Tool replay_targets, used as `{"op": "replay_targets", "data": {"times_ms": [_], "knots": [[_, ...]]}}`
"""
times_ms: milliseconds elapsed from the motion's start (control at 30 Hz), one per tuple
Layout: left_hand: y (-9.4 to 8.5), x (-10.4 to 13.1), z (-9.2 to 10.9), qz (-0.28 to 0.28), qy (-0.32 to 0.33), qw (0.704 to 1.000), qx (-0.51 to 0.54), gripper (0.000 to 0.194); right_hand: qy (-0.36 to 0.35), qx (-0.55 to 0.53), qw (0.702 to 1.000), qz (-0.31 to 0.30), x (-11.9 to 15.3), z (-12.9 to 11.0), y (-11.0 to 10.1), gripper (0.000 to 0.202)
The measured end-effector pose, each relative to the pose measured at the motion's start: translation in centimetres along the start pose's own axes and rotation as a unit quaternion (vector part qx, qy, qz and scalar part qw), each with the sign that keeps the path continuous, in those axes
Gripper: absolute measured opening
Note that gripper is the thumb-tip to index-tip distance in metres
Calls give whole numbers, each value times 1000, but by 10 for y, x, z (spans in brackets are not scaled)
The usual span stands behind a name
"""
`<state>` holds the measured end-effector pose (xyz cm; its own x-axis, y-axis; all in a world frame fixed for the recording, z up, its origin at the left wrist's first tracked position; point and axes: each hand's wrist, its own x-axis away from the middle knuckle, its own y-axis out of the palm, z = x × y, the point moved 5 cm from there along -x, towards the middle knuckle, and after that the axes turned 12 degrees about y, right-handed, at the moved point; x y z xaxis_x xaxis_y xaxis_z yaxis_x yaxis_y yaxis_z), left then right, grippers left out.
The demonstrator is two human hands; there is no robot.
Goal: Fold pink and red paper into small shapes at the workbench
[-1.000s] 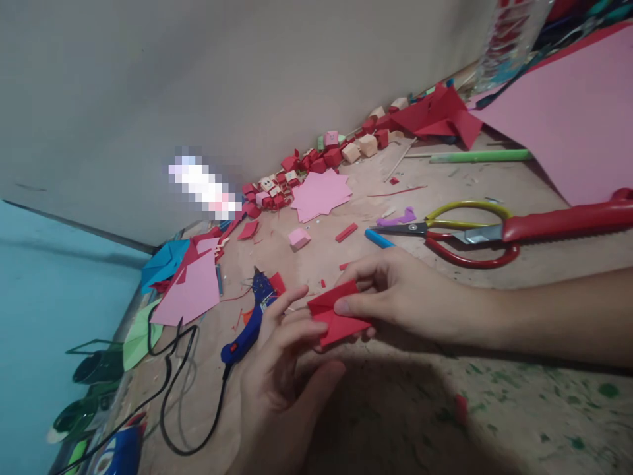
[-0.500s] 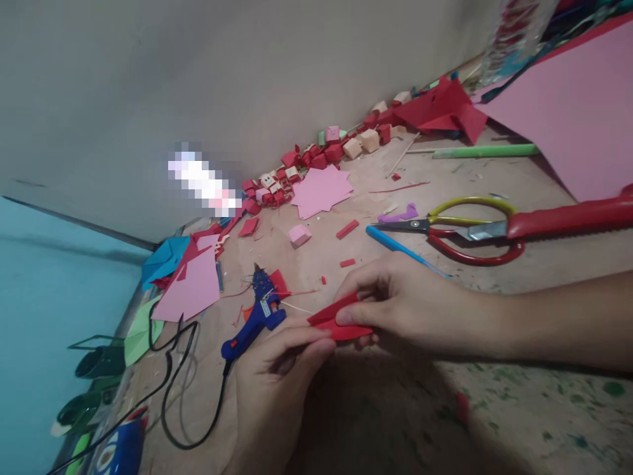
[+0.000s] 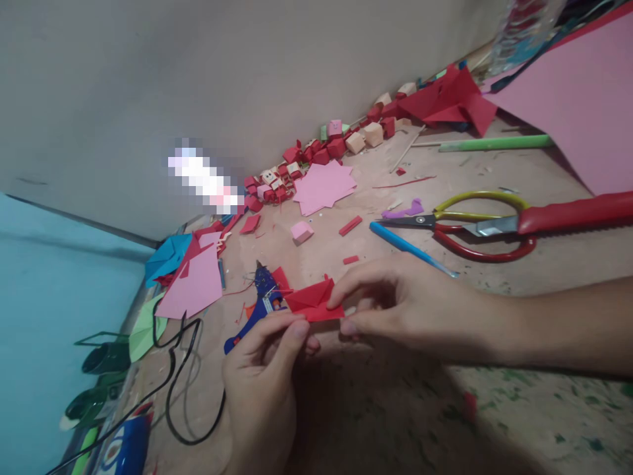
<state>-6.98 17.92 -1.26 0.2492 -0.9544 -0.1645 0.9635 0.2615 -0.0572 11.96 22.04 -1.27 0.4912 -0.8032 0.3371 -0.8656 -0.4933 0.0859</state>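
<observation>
Between my two hands is a small folded piece of red paper (image 3: 316,305), creased and held above the table. My left hand (image 3: 267,359) pinches its lower left edge between thumb and fingers. On the right side, my right hand (image 3: 390,300) grips the paper's edge with thumb and forefinger. A blue glue gun (image 3: 262,297) lies just behind my left hand, partly covered by it. Beyond my right hand are a blue pen (image 3: 403,245), small red paper strips (image 3: 351,225) and scissors with yellow and red handles (image 3: 445,221).
Small folded paper cubes (image 3: 321,153) line the wall behind a stack of pink paper (image 3: 325,188). A red-handled cutter (image 3: 578,212) lies at the right, near a large pink sheet (image 3: 583,99). A black cord (image 3: 171,402) loops on the left. One pink cube (image 3: 301,231) stands alone.
The red paper has moved slightly left and up and now shows a wider, flatter face. My right thumb has slid from its middle to its right edge.
</observation>
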Motion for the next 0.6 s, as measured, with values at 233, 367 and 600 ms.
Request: {"op": "replay_targets", "data": {"times_ms": [233, 367, 600], "knots": [[3, 3, 2, -22, 2, 1000, -4, 19, 29, -17, 999, 27, -1, 1, -5, 11], [5, 1, 2, -10, 4, 1000, -6, 20, 26, -47, 998, 19, 0, 0, -4, 13], [4, 2, 1, -23, 1, 1000, -14, 11, 29, -21, 999, 29, 2, -3, -5, 11]]}}
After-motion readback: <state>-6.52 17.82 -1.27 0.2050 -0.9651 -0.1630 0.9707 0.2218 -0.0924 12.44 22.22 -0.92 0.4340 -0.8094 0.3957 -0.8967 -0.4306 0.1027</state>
